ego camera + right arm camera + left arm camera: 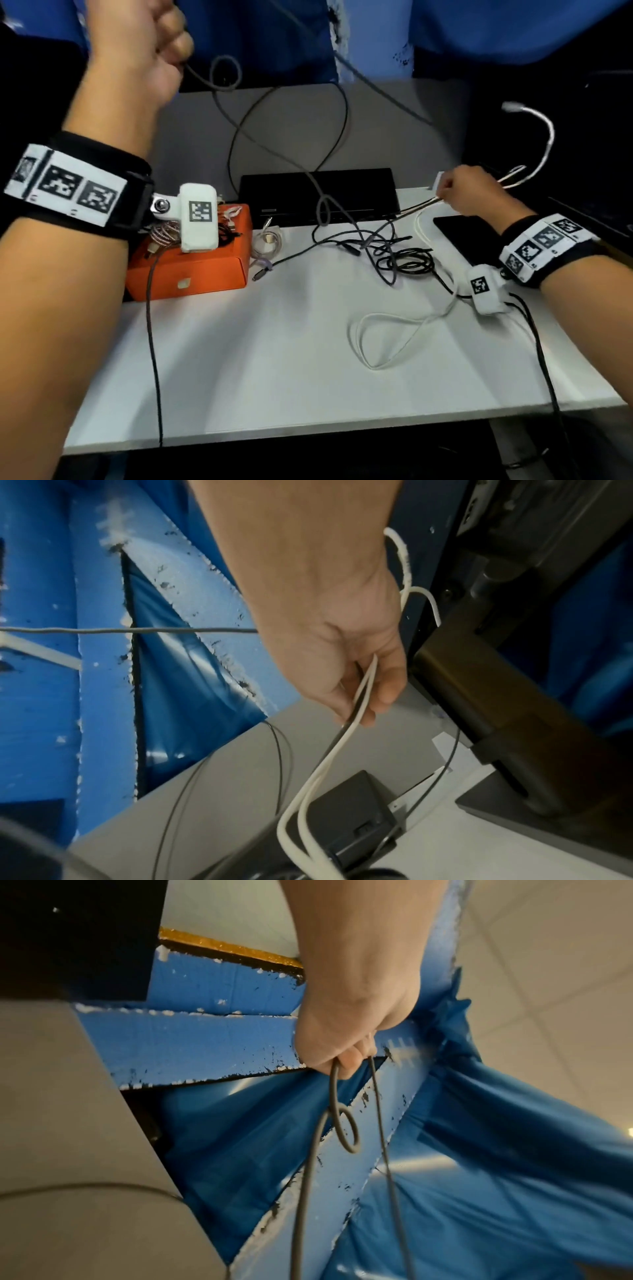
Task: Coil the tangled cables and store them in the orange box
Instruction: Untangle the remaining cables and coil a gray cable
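On the near part of the table a white cable lies in a slack loop, and a dark tangle sits just beyond it. Farther right, strands of the white cable are pinched between the thumb and curled fingers of the right hand. At far left, the left hand is raised high, fist closed round a grey cable, which trails down into the tangle with small kinks along it. The orange box stands at the left, already holding coiled cables.

The cables are judged light, limp and prone to snagging; a hold near a plug end would likely serve best. The box is partly hidden by the left wrist camera, and where the grey cable ends within the tangle cannot be made out.
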Demonstrator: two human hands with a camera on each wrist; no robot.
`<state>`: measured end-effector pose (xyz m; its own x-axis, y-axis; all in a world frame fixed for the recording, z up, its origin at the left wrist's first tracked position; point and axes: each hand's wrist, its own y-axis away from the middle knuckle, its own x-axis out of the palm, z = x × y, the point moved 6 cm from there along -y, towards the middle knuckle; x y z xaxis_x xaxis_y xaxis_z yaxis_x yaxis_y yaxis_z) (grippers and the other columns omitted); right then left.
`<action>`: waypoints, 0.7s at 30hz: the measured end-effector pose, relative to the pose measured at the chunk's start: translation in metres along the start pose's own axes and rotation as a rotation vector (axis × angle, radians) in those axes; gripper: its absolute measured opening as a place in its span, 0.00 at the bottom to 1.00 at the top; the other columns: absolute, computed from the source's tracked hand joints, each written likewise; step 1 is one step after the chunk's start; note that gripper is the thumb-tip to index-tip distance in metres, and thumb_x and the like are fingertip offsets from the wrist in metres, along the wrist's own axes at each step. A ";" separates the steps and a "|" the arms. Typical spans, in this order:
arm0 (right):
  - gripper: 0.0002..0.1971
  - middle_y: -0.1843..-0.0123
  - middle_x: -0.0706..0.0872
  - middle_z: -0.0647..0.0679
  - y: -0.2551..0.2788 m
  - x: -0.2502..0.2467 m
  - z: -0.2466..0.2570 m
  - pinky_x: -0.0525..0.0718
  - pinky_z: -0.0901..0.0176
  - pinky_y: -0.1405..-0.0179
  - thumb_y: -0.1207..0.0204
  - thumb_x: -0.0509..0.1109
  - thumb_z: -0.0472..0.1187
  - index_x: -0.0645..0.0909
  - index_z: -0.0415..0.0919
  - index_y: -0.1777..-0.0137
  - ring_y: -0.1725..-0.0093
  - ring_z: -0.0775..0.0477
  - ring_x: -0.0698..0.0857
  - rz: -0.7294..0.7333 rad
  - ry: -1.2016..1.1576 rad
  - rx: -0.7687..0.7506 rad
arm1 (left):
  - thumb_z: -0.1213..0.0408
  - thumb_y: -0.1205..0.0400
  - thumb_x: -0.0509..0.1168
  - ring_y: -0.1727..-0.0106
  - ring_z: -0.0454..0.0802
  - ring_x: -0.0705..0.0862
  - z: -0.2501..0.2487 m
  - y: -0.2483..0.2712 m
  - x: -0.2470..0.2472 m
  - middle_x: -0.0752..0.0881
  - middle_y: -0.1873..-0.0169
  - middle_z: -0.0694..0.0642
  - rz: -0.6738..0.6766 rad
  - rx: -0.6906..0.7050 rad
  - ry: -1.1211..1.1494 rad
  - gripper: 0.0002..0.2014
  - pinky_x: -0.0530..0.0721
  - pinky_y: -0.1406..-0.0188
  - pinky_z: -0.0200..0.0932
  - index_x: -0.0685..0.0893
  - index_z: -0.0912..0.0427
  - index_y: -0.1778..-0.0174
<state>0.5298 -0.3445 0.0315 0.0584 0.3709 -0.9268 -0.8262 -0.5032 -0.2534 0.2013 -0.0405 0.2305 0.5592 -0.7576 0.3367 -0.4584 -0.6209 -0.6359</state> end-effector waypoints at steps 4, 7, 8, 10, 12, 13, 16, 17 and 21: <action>0.06 0.46 0.91 0.37 0.017 -0.022 0.029 0.84 0.46 0.43 0.17 0.71 0.42 0.90 0.48 0.48 0.42 0.31 0.87 -0.094 -0.080 -0.083 | 0.54 0.07 0.49 0.79 0.43 0.55 0.026 0.025 0.040 0.69 0.78 0.45 0.211 -0.183 -0.319 0.19 0.55 0.80 0.40 0.80 0.53 0.58; 0.06 0.46 0.92 0.41 0.028 -0.031 0.063 0.83 0.46 0.45 0.16 0.70 0.45 0.89 0.49 0.47 0.43 0.33 0.87 -0.149 -0.083 -0.218 | 0.42 0.09 0.52 0.81 0.44 0.59 0.046 0.045 0.069 0.77 0.75 0.48 0.274 -0.277 -0.505 0.24 0.56 0.81 0.39 0.85 0.57 0.45; 0.06 0.46 0.92 0.42 0.031 -0.032 0.075 0.84 0.46 0.46 0.16 0.70 0.46 0.89 0.50 0.47 0.43 0.34 0.87 -0.144 -0.082 -0.269 | 0.39 0.10 0.54 0.82 0.45 0.60 0.054 0.050 0.080 0.80 0.74 0.49 0.306 -0.289 -0.563 0.26 0.56 0.80 0.39 0.85 0.59 0.43; 0.06 0.48 0.91 0.46 0.037 -0.030 0.097 0.87 0.44 0.46 0.16 0.69 0.48 0.87 0.51 0.48 0.47 0.37 0.88 -0.118 -0.078 -0.391 | 0.38 0.12 0.60 0.82 0.46 0.62 0.072 0.063 0.102 0.84 0.73 0.51 0.407 -0.307 -0.717 0.25 0.56 0.79 0.37 0.86 0.59 0.40; 0.07 0.49 0.91 0.49 0.047 -0.031 0.119 0.88 0.41 0.47 0.18 0.66 0.49 0.86 0.52 0.49 0.49 0.40 0.89 -0.105 -0.082 -0.529 | 0.37 0.15 0.64 0.82 0.46 0.62 0.091 0.078 0.121 0.87 0.69 0.52 0.547 -0.320 -0.815 0.24 0.56 0.79 0.38 0.87 0.55 0.40; 0.07 0.48 0.91 0.50 0.054 -0.032 0.128 0.88 0.42 0.47 0.18 0.67 0.47 0.87 0.51 0.48 0.49 0.41 0.89 -0.103 -0.060 -0.582 | 0.36 0.16 0.64 0.81 0.46 0.63 0.099 0.085 0.129 0.88 0.67 0.52 0.605 -0.325 -0.854 0.23 0.57 0.79 0.39 0.88 0.52 0.41; 0.07 0.40 0.91 0.45 0.071 -0.034 0.147 0.87 0.45 0.43 0.17 0.71 0.39 0.90 0.43 0.43 0.43 0.39 0.88 -0.140 -0.040 -0.695 | 0.39 0.17 0.68 0.79 0.43 0.71 0.113 0.101 0.143 0.88 0.65 0.50 0.762 -0.275 -0.904 0.17 0.63 0.80 0.39 0.90 0.46 0.43; 0.08 0.37 0.90 0.44 0.076 -0.034 0.151 0.87 0.44 0.43 0.17 0.71 0.38 0.90 0.42 0.43 0.41 0.37 0.88 -0.151 -0.051 -0.737 | 0.44 0.16 0.70 0.77 0.40 0.73 0.113 0.104 0.146 0.86 0.66 0.48 0.803 -0.240 -0.879 0.14 0.66 0.79 0.39 0.90 0.46 0.40; 0.07 0.36 0.89 0.34 0.078 -0.026 0.157 0.87 0.41 0.43 0.19 0.72 0.31 0.90 0.34 0.45 0.41 0.33 0.87 -0.192 -0.008 -0.833 | 0.60 0.14 0.71 0.73 0.35 0.76 0.104 0.118 0.155 0.84 0.69 0.41 0.936 -0.180 -0.729 0.11 0.71 0.72 0.29 0.90 0.53 0.37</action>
<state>0.3756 -0.2706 0.0793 0.1484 0.5124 -0.8458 -0.1205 -0.8396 -0.5297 0.3057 -0.2105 0.1352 0.1907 -0.6736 -0.7141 -0.9533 0.0466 -0.2985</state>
